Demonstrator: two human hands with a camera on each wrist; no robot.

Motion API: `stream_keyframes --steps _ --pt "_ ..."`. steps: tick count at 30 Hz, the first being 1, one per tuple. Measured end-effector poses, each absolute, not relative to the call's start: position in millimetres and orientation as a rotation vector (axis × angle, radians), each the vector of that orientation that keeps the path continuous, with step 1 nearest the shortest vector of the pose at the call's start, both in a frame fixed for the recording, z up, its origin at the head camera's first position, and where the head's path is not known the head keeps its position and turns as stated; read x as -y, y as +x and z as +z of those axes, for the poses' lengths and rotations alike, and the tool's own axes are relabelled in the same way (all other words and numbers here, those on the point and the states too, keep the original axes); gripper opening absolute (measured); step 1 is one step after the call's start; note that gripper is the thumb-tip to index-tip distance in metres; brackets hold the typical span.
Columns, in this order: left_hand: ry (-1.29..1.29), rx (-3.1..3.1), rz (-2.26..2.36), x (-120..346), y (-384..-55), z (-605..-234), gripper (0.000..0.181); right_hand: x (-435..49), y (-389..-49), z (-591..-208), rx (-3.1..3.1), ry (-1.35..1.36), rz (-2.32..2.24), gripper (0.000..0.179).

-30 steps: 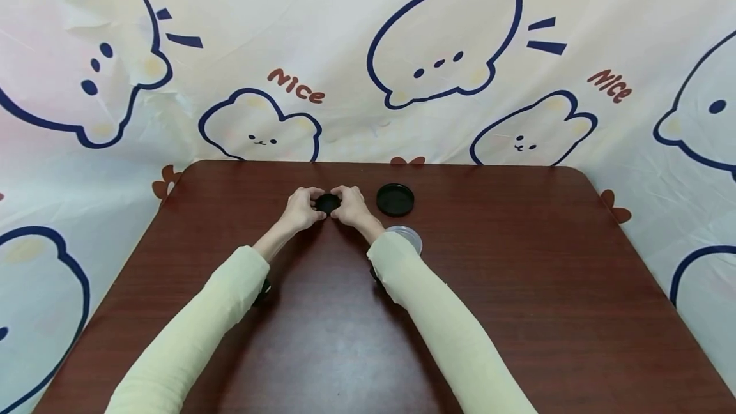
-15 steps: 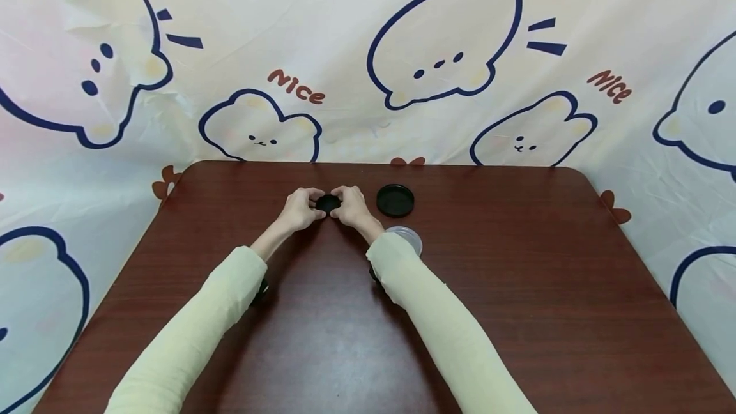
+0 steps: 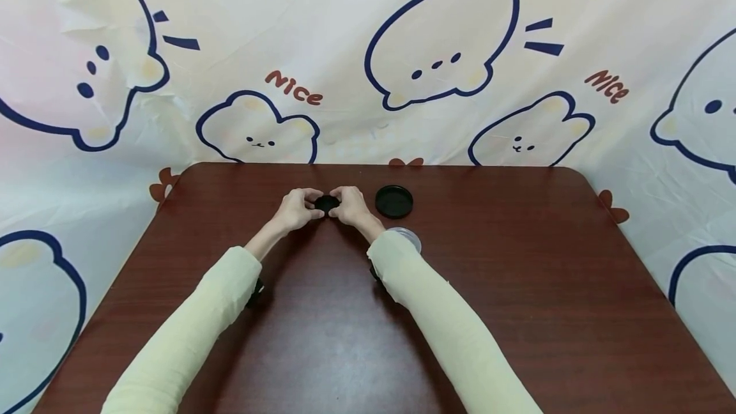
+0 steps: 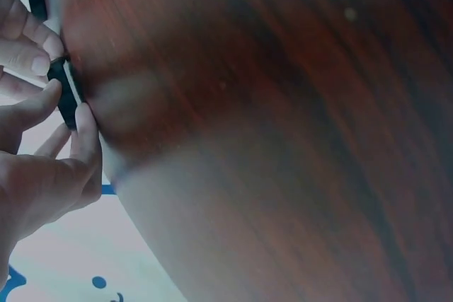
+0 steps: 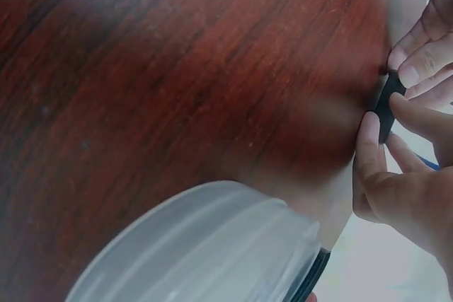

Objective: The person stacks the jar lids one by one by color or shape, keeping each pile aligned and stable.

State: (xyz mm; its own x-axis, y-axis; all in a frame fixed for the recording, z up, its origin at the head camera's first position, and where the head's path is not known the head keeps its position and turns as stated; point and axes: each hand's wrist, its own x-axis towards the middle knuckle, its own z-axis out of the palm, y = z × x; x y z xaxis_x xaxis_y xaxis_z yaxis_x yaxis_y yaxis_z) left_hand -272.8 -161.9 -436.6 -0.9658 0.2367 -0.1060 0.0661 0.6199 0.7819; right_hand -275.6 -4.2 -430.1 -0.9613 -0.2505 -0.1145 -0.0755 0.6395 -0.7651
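At the far side of the table, both hands pinch one small black round disc (image 3: 326,204) from opposite edges. My left hand (image 3: 294,210) has its thumb and fingers on the disc's left edge, and my right hand (image 3: 351,208) grips the right edge the same way. In the left wrist view the disc (image 4: 64,93) looks thin, with a pale line along one side. The right wrist view has it edge-on, the dark disc (image 5: 386,106) lying between the fingertips of both hands close over the table.
A larger black round lid (image 3: 394,202) lies right of the hands. Nearer, a translucent ribbed plastic container (image 5: 205,245) stands beside the right forearm, partly hidden by the sleeve in the head view. A patterned cloth (image 3: 345,37) rises behind the brown table (image 3: 517,286).
My left forearm and wrist have shifted slightly to the left and down. Both hands keep their pinch on the disc, which stays in nearly the same place.
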Motion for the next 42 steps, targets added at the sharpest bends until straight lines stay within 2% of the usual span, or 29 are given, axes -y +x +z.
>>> stream_keyframes --steps 28,33,39,42 --pt "0.219 -2.675 1.341 149 -266 -428 0.046 -15 -280 -421 -2.607 -0.344 -1.198 0.046" --pt "0.223 -2.673 1.344 141 -268 -424 0.046 -25 -280 -418 -2.587 -0.340 -1.196 0.046" --pt "0.220 -2.655 1.355 129 -269 -419 0.055 -42 -285 -411 -2.543 -0.337 -1.191 0.047" --pt "0.251 -2.654 1.354 122 -269 -416 0.052 -50 -286 -406 -2.549 -0.341 -1.197 0.045"
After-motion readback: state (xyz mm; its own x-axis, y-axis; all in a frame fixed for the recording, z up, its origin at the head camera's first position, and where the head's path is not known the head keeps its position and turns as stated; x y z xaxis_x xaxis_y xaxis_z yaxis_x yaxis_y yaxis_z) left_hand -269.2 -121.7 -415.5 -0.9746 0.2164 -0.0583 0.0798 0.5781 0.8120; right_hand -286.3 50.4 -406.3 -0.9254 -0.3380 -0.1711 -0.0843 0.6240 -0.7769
